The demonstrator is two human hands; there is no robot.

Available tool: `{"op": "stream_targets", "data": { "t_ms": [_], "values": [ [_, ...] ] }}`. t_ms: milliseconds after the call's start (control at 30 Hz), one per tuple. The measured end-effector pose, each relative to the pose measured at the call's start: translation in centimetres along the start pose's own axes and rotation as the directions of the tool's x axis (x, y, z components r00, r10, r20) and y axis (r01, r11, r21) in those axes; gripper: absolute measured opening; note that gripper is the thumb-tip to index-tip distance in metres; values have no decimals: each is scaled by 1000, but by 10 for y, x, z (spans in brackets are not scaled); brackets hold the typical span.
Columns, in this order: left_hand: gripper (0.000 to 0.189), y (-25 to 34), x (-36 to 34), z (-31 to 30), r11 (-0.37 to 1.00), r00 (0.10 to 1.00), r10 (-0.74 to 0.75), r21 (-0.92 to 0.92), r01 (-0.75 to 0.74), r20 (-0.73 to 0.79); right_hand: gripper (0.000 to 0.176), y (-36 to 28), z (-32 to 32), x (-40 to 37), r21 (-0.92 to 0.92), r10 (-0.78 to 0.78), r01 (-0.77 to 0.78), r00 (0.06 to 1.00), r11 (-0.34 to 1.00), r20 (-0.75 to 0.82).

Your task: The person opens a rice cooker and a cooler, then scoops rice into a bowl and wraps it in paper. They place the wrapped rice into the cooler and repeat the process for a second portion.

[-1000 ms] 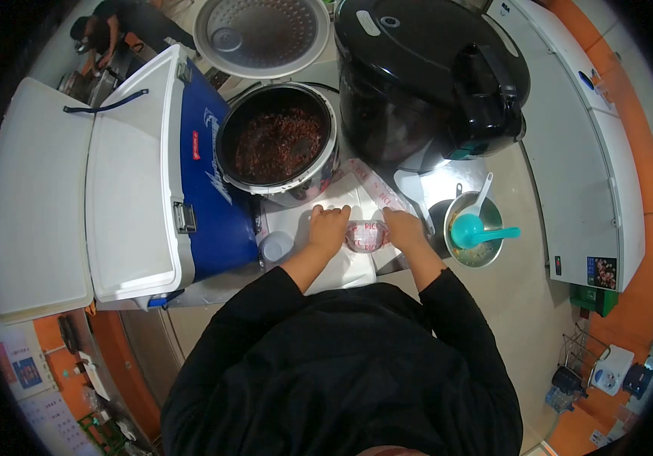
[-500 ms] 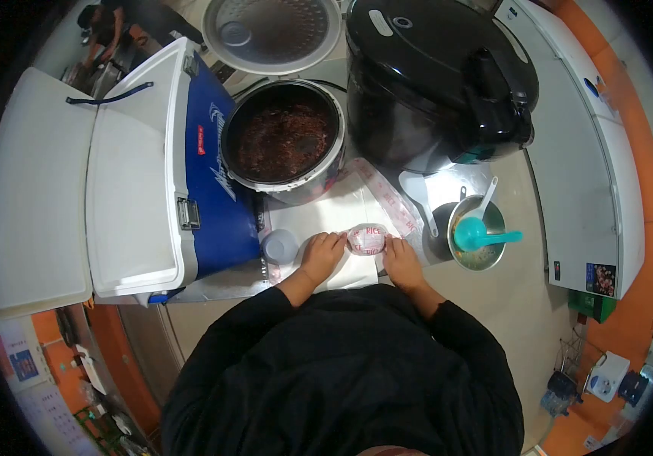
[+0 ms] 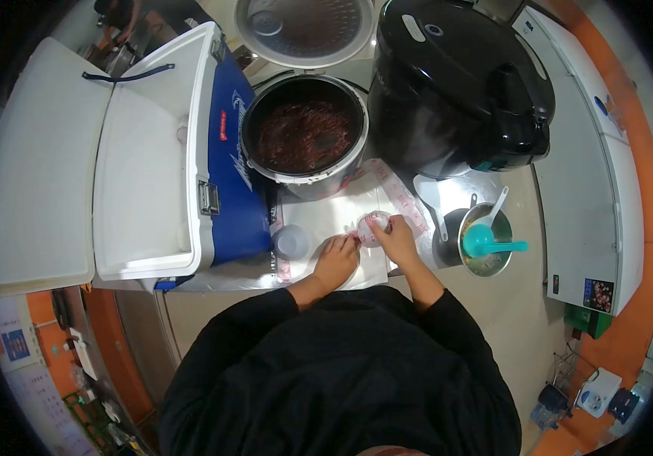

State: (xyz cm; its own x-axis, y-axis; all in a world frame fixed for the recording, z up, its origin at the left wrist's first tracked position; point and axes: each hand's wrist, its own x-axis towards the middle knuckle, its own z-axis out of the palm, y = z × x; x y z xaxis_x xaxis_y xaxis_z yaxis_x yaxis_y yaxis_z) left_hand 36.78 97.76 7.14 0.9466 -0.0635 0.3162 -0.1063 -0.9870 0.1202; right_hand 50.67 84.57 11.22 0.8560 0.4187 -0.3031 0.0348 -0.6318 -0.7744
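Note:
A small round bundle (image 3: 369,229) in clear wrap printed "RICE" in red lies over the white sheet on the counter. My right hand (image 3: 397,242) grips its right side, thumb and fingers closed over it. At the bundle's left end, my left hand (image 3: 338,258) pinches the gathered wrap, its fingertips partly hidden. A translucent cup (image 3: 291,243) stands left of my left hand. Strips of red-printed wrap (image 3: 402,199) lie beyond the bundle. Behind them stands an open cooker pot (image 3: 305,140) of dark reddish-brown grains, which look like rice.
On the left is an open blue-and-white cooler (image 3: 239,220). A large black cooker (image 3: 455,99) stands at the back right. To the right lie a white paddle (image 3: 430,199) and a metal pot (image 3: 496,266) holding a teal ladle (image 3: 486,242). Another person (image 3: 120,19) is far back left.
My right hand has moved from the bundle's right end onto its top and side. The bundle is now turned, its right side farther back. The whole view has shifted slightly.

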Motion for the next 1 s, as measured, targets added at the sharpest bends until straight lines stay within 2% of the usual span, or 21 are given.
{"op": "stream_targets", "data": {
  "t_ms": [33, 133, 233, 333, 433, 533, 633, 833, 933, 1000],
  "values": [
    [25, -1, 0, 0, 1000, 1000, 2, -3, -2, 5, 69, 4, 7, 4, -104, -58, 54, 998, 993, -39],
    [25, -3, 0, 0, 1000, 1000, 4, -20, -4, 12, 72, -4, 17, 7, -259, -7, 0, 1000, 966, -26],
    [26, -3, -3, 1, 1000, 1000, 7, -21, -7, -5, 72, -12, 10, 3, -365, 66, -55, 998, 929, 16],
    [27, -2, -7, 4, 999, 999, -2, -40, 0, -38, 71, 1, 6, 10, -361, 116, -74, 989, 930, 95],
    [29, -3, -8, 3, 1000, 999, 6, -21, -6, -46, 65, 6, 15, -4, -302, -91, 46, 986, 952, -139],
    [32, -3, -12, 4, 996, 999, -19, -81, 21, 26, 57, -28, 10, -22, -407, -88, 55, 994, 912, -63],
    [35, -3, -16, 4, 990, 995, -28, -134, 42, 98, 47, -26, 30, -36, -535, -356, 246, 928, 808, -111],
    [39, -4, -21, 11, 989, 992, -20, -145, 39, 127, 39, -33, 38, -46, -648, -447, 247, 880, 721, -161],
    [39, -4, -21, 10, 986, 993, -24, -161, 42, 113, 42, -14, 48, -41, -504, -381, 279, 918, 817, -110],
    [40, -4, -19, 8, 983, 993, -30, -175, 50, 115, 48, 0, 50, -34, -328, -369, 301, 914, 895, -170]
  ]
}}
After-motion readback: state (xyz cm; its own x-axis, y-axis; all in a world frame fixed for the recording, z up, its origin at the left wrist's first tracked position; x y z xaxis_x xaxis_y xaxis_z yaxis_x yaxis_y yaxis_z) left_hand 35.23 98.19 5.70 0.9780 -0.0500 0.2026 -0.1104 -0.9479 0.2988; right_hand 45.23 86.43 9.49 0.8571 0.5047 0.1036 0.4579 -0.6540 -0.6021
